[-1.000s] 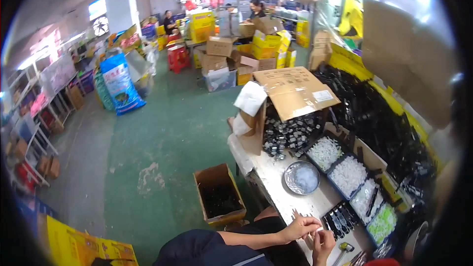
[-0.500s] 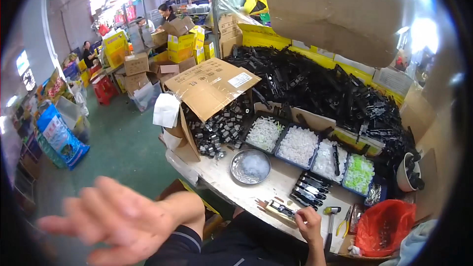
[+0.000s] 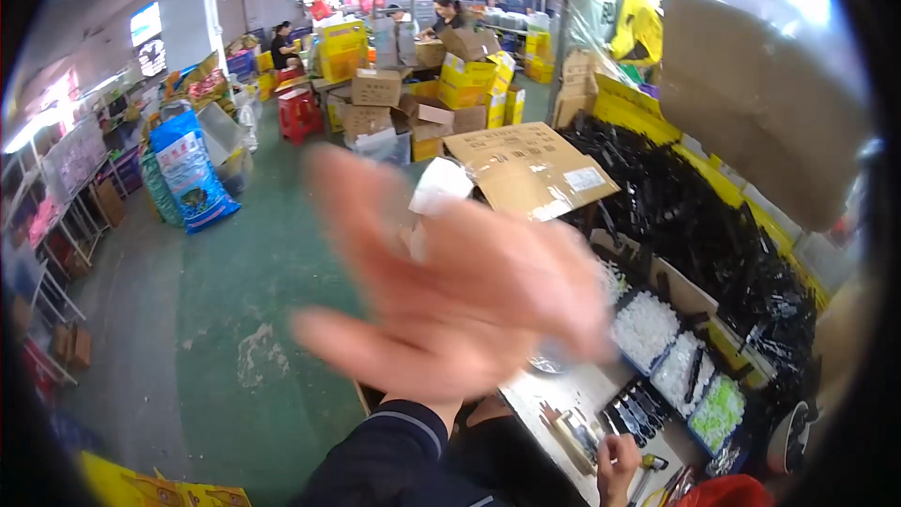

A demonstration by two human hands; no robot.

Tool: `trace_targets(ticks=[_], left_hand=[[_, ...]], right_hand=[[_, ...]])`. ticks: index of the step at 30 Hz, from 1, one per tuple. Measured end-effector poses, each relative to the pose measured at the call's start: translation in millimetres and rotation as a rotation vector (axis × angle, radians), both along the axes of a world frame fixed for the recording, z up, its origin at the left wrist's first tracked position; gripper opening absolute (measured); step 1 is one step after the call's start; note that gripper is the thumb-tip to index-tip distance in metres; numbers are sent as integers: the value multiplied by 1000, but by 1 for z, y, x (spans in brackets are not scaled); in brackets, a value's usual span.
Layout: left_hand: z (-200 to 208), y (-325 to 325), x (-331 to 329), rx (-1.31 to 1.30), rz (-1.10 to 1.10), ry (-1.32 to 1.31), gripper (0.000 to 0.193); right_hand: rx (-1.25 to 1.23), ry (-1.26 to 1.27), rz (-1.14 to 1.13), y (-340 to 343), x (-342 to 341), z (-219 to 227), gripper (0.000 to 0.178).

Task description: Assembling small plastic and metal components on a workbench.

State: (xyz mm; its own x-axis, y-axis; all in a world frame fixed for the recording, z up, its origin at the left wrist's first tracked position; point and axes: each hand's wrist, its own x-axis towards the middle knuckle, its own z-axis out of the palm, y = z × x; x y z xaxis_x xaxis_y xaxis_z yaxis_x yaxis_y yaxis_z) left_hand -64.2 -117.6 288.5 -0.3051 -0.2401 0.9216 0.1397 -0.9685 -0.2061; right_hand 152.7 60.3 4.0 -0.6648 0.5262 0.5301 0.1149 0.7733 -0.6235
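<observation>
Our left hand (image 3: pixel 450 300) now fills frame centre, blurred, risen closer to camera than half second ago; fingers spread wide, holding nothing. Our right hand (image 3: pixel 618 462) stays at lower right on workbench (image 3: pixel 572 394) edge, beside small black parts (image 3: pixel 638 413); its grip we cannot tell. Trays of white pieces (image 3: pixel 646 327) right of centre.

Blurred left hand (image 3: pixel 450 305) w/ spread fingers

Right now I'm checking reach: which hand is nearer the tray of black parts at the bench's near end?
Right. The right hand rests beside the tray of black parts; the left hand is raised, blurred, well above the bench.
</observation>
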Motion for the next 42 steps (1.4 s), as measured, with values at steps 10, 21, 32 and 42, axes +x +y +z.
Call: trace_targets(ticks=[10,21,32,42], left_hand=[[-244,86,24,-983,756,315,21],[-305,85,42,-1270,751,135,9],[-130,-18,3,-479,-922,1103,64],[-164,-29,1,-885,-1158,891,82]], right_hand=[[30,-54,23,-8,-1,14,8],[33,-75,-48,1,0,25,7],[65,-134,11,-4,9,33,6],[201,-131,61,2,16,31,10]])
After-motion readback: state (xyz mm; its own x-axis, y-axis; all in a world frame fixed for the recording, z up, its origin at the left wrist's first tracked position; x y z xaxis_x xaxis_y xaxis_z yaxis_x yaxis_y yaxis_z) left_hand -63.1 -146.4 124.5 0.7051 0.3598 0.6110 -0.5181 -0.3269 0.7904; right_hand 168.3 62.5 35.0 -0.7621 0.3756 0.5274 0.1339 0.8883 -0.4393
